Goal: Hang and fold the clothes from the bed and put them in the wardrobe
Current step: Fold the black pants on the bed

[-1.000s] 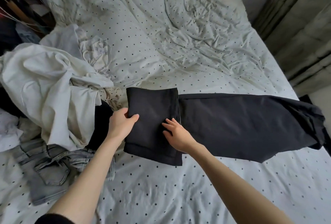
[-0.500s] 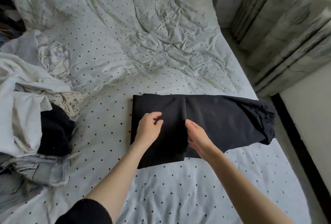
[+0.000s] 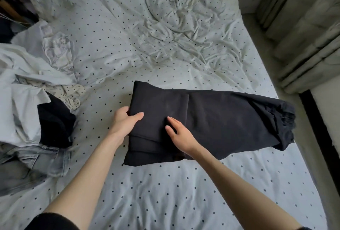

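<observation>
A pair of black trousers (image 3: pixel 230 119) lies across the middle of the bed, its left end folded over into a thick stack and its gathered waist end reaching the bed's right edge. My left hand (image 3: pixel 125 121) grips the left edge of the folded stack, thumb on top and fingers underneath. My right hand (image 3: pixel 178 132) lies flat on the folded part, fingers straight and pressing the fabric down.
The bed (image 3: pixel 165 193) has a white cover with black dots. A heap of clothes sits at the left: white garments (image 3: pixel 22 82), a black piece (image 3: pixel 55 125) and grey jeans (image 3: pixel 36 161). Curtains (image 3: pixel 303 27) hang beyond the bed's right edge.
The folded end has grown thicker with another fold. My left hand has shifted from the top of the fabric to its left edge, and my right hand has moved onto the stack.
</observation>
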Available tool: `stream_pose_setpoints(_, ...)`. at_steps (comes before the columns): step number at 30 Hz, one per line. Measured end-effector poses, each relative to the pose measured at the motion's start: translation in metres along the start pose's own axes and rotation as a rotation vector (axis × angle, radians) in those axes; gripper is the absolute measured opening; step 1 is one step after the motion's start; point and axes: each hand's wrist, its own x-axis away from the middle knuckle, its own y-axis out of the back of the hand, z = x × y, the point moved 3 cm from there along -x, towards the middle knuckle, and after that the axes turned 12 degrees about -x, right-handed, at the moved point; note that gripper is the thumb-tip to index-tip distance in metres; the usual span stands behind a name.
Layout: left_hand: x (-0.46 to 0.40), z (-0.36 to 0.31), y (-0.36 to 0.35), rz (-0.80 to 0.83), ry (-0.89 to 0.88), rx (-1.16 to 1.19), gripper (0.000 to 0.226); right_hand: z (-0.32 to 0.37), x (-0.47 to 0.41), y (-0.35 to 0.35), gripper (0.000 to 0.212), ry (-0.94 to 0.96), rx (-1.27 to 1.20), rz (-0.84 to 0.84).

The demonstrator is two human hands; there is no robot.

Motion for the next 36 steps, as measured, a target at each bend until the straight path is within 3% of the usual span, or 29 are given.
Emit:
stream_pose_setpoints(3, 0.022, -0.043, -0.005, -0.022, -0.127, -0.107, 0.016, 0.009, 0.008, 0.022, 0.045, -0.017, -0.072, 0.016)
stream_pose_setpoints(5, 0.033, -0.071, -0.020, -0.011, -0.184, -0.145, 0.014, 0.008, 0.018, 0.045, 0.043, -0.096, -0.347, -0.026)
stream_pose_setpoints(7, 0.044, -0.098, -0.051, 0.015, -0.247, -0.221, 0.019, -0.002, 0.034, 0.073, 0.043, -0.185, -0.680, -0.128)
stream_pose_setpoints(9, 0.056, -0.115, -0.092, 0.071, -0.297, -0.298, 0.025, -0.017, 0.052, 0.105, 0.042, -0.238, -0.805, -0.307)
stream_pose_setpoints(11, 0.063, -0.120, -0.131, 0.205, -0.317, -0.318, 0.024, -0.036, 0.063, 0.131, 0.046, -0.292, -0.803, -0.451)
stream_pose_setpoints(14, 0.063, -0.107, -0.170, 0.370, -0.308, -0.334, 0.033, -0.062, 0.071, 0.151, 0.055, -0.407, -0.772, -0.470)
stream_pose_setpoints(19, 0.039, -0.058, -0.152, 0.016, -0.123, -0.308, 0.040, -0.083, 0.069, 0.148, 0.052, -0.284, -0.419, -0.532)
stream_pose_setpoints(22, 0.031, -0.039, -0.157, 0.078, 0.023, -0.294, 0.050, -0.085, 0.059, 0.148, 0.047, -0.243, -0.300, -0.569)
stream_pose_setpoints(26, 0.023, -0.037, -0.166, 0.167, 0.182, -0.069, 0.050, -0.092, 0.055, 0.154, 0.045, -0.255, -0.315, -0.560)
stream_pose_setpoints(31, 0.014, -0.045, -0.148, 0.161, 0.125, -0.036, 0.023, -0.086, 0.045, 0.156, 0.041, -0.240, -0.350, -0.534)
stream_pose_setpoints(36, 0.011, -0.052, -0.099, 0.097, 0.066, -0.058, 0.021, -0.062, 0.029, 0.131, 0.039, -0.203, -0.379, -0.445)
